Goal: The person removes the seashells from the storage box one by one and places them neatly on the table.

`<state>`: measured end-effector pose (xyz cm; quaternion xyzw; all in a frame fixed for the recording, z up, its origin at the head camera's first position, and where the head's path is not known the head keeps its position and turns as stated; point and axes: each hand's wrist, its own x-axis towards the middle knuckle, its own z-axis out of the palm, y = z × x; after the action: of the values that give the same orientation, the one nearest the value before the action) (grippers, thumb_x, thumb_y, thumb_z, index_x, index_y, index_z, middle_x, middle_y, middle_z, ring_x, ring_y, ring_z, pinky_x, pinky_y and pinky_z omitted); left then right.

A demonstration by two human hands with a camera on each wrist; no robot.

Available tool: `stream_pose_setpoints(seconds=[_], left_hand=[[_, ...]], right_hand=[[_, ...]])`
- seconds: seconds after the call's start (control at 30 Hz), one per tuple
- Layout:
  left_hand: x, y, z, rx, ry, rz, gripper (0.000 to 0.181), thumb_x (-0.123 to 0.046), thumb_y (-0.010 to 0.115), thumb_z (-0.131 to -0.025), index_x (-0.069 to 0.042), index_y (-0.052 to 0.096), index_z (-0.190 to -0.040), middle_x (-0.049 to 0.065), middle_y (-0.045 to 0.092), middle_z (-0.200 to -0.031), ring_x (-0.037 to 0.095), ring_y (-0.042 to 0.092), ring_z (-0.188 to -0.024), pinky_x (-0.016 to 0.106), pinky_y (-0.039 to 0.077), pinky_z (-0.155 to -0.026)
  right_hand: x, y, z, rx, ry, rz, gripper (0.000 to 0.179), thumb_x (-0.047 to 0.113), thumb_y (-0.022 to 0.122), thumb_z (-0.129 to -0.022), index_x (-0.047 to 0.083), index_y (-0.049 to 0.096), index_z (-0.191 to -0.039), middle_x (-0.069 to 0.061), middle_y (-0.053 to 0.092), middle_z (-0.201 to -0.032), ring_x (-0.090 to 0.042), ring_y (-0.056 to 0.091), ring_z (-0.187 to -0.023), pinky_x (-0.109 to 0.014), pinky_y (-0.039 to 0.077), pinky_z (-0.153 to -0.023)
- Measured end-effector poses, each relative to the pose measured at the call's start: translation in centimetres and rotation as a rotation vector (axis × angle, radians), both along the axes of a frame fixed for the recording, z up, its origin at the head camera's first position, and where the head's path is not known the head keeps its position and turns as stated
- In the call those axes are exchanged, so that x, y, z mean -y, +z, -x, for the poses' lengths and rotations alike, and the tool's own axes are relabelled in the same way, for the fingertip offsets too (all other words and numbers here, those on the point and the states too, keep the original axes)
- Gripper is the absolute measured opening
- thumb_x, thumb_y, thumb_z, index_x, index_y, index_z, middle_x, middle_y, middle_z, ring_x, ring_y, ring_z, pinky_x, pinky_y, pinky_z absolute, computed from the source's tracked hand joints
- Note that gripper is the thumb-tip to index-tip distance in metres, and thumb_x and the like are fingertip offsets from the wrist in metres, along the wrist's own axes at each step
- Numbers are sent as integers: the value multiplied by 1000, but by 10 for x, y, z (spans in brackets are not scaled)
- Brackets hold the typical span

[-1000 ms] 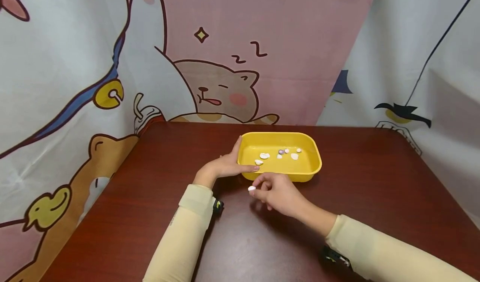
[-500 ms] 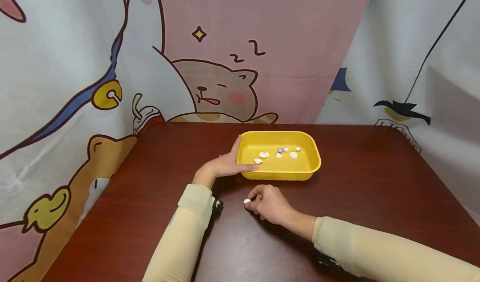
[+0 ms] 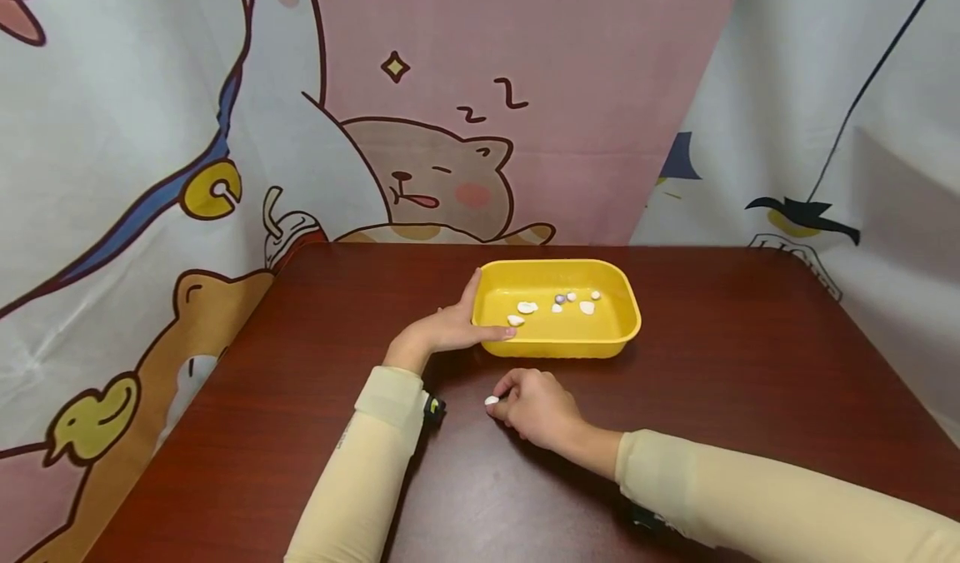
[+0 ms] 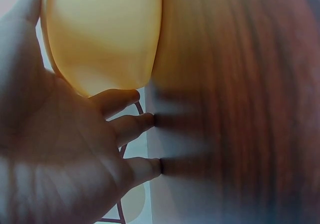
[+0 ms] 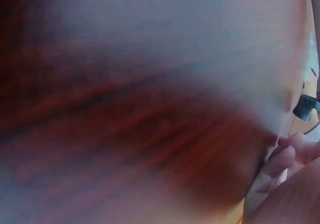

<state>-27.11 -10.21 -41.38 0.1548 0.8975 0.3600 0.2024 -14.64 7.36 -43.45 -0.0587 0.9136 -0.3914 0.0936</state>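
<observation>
A yellow plastic tray (image 3: 562, 350) holds several small white shell-like pieces and one purple bead-like piece (image 3: 560, 300). My left hand (image 3: 442, 327) spans the tray's left end, thumb lying over the front rim. In the left wrist view its spread fingers (image 4: 135, 126) reach down beside the tray, the tips at the tabletop. In front of the tray, my right hand (image 3: 542, 407) pinches a small white shell-like piece (image 3: 491, 401) between thumb and forefinger, low over the table. The right wrist view catches only part of that hand's fingers (image 5: 280, 163); the piece is hidden there.
Both hands work on a dark reddish-brown wooden table (image 3: 735, 363). Behind it hangs a curtain (image 3: 600, 88) with cartoon animals. Each wrist wears a small black device, the left one (image 3: 433, 411) close to the right hand.
My right hand has drawn back from the tray's front edge and down toward the table, slightly left, with the white piece still pinched. The left hand keeps its place on the tray.
</observation>
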Motion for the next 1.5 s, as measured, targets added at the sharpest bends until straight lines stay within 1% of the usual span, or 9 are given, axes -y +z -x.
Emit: stream_pose_setpoints(seconds=[0.2, 0.7, 0.8, 0.9, 1.03, 1.2, 1.33, 1.43, 1.5], left_hand=[[0, 0, -1, 19, 6, -12, 133, -74, 75, -84, -35, -19, -169, 15, 42, -167, 33, 50, -145, 58, 36, -125], [2, -1, -1, 26, -6, -23, 133, -74, 75, -84, -36, -20, -168, 15, 39, -169, 32, 49, -146, 58, 35, -126], [2, -1, -1, 20, -20, -36, 132, -71, 75, -85, -34, -20, -169, 15, 42, -167, 32, 51, -144, 57, 36, -126], [3, 0, -1, 16, -36, -50, 130, -68, 75, -88, -31, -19, -169, 16, 48, -161, 31, 54, -140, 55, 37, -126], [4, 3, -1, 26, -38, -31, 125, -65, 72, -91, -32, -20, -169, 18, 51, -158, 31, 57, -134, 55, 38, -125], [6, 6, -1, 30, -36, 1, 125, -68, 70, -91, -31, -21, -169, 20, 47, -162, 34, 56, -138, 56, 39, -124], [5, 6, -1, 22, -36, -3, 129, -72, 72, -88, -32, -20, -169, 19, 42, -166, 35, 53, -144, 58, 39, -125], [4, 6, 0, 13, -43, -18, 129, -70, 74, -87, -32, -19, -169, 18, 42, -165, 35, 53, -143, 57, 38, -125], [4, 5, 1, 11, -48, -32, 130, -68, 75, -88, -30, -19, -170, 18, 41, -165, 34, 52, -143, 56, 37, -126]], right_hand=[[2, -1, -1, -12, 0, -62, 15, 28, 87, -89, 21, 74, -89, 9, 64, -60, -9, 60, -47, -32, 45, -54], [0, 2, 0, -5, 41, -23, 17, 27, 87, -88, 18, 73, -91, 8, 64, -61, -11, 60, -46, -32, 47, -54], [-1, 8, 2, -38, 90, 16, 18, 23, 87, -89, 14, 73, -95, 6, 64, -61, -10, 59, -46, -30, 49, -53], [-4, 25, 8, -95, 154, 100, 19, 18, 85, -91, 7, 73, -101, 4, 63, -62, -10, 57, -46, -28, 50, -50], [-13, 53, 23, -150, 168, 184, 19, 19, 84, -92, 7, 74, -104, 2, 61, -64, -12, 55, -46, -26, 48, -48], [-34, 75, 56, -159, 164, 156, 22, 28, 83, -94, 11, 77, -108, 2, 60, -63, -16, 55, -49, -24, 41, -47], [-60, 78, 86, -137, 110, 114, 25, 31, 80, -97, 12, 76, -113, -2, 62, -68, -25, 60, -57, -25, 39, -48], [-79, 75, 105, -114, 61, 105, 29, 33, 79, -98, 11, 75, -117, -7, 67, -74, -36, 64, -66, -26, 42, -51], [-90, 71, 116, -90, 46, 101, 32, 35, 78, -99, 10, 75, -118, -7, 70, -77, -38, 66, -71, -28, 48, -55]])
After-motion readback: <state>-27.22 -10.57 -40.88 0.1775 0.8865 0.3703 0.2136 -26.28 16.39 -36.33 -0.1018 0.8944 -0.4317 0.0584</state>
